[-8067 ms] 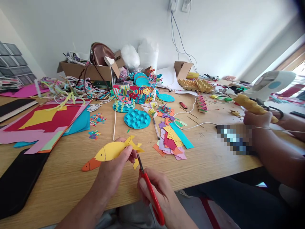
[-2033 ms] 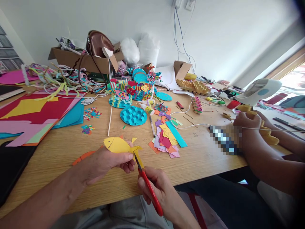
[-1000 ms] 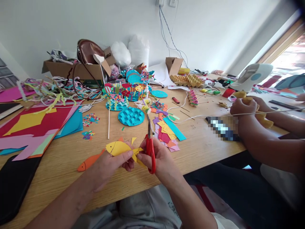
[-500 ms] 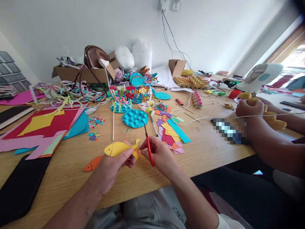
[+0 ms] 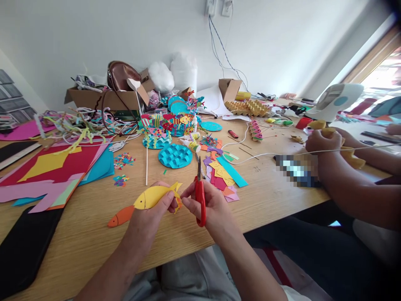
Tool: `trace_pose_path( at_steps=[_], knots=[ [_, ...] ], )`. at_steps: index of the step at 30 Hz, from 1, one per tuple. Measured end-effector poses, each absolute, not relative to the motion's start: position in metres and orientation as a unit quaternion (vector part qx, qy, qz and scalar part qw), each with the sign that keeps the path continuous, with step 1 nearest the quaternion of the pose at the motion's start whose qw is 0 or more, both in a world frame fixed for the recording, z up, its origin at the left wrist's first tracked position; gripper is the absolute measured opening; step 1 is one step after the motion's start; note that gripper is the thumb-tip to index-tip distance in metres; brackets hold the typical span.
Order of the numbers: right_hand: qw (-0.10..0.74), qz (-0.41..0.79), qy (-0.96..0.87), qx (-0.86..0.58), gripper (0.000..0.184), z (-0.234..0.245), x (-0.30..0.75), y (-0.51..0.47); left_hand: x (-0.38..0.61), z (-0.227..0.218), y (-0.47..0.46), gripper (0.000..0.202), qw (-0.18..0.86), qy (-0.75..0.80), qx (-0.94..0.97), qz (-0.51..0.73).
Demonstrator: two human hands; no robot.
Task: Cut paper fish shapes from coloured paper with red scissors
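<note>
Near the table's front edge my left hand (image 5: 154, 212) is closed on a yellow paper fish (image 5: 153, 196), thumb pressed near its tail. My right hand (image 5: 210, 205) is wrapped round red-handled scissors (image 5: 201, 200), whose blades point up and away from the fish. My right fingertips are close to the fish's tail; whether they touch it I cannot tell. An orange paper fish (image 5: 120, 216) lies on the table, partly behind my left hand. Beyond my hands sits a blue disc with paper waves (image 5: 175, 155).
Paper scraps (image 5: 223, 173) lie to the right, with glue bottles (image 5: 191, 145) behind. Coloured paper sheets (image 5: 56, 167) and a black case (image 5: 28, 251) occupy the left. A white cable (image 5: 266, 154) crosses toward another person's hands (image 5: 324, 140), which hold yellowish carton pieces. A phone-like object (image 5: 296, 170) lies nearby.
The scissors have turned in my right hand, their blades now pointing more upright and both red handle loops showing. The fish stays in my left hand. The view has shifted slightly.
</note>
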State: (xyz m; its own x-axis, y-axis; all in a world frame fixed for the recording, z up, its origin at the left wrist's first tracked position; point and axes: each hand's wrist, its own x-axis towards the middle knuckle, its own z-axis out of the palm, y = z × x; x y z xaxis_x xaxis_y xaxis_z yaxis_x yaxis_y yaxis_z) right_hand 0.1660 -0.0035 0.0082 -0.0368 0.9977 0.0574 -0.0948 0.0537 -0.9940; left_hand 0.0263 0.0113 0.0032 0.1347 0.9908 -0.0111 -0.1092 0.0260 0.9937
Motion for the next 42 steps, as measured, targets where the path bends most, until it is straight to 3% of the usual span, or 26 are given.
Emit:
trace_pose_path(
  at_steps=[10, 17, 24, 28, 34, 42],
  knots=[
    [0.527, 0.539, -0.502, -0.424, 0.018, 0.004, 0.165, 0.002, 0.023, 0.002, 0.006, 0.007, 0.573, 0.431, 0.517, 0.468],
    [0.411, 0.483, -0.623, -0.459, 0.011, 0.02, 0.181, 0.005, -0.018, 0.023, 0.011, 0.049, 0.699, 0.382, 0.47, 0.38],
    [0.282, 0.38, -0.768, -0.433, 0.004, 0.036, 0.188, 0.014, -0.012, 0.037, 0.028, 0.017, 0.583, 0.422, 0.658, 0.221],
    [0.309, 0.419, -0.745, -0.417, 0.006, 0.034, 0.185, 0.021, 0.0, 0.028, 0.03, 0.015, 0.567, 0.425, 0.656, 0.26],
    [0.417, 0.473, -0.628, -0.455, 0.01, 0.025, 0.18, 0.013, 0.005, 0.02, 0.02, 0.016, 0.66, 0.43, 0.487, 0.377],
    [0.458, 0.493, -0.559, -0.484, 0.024, 0.009, 0.172, -0.011, 0.019, 0.016, 0.013, 0.015, 0.674, 0.384, 0.464, 0.429]
  ],
)
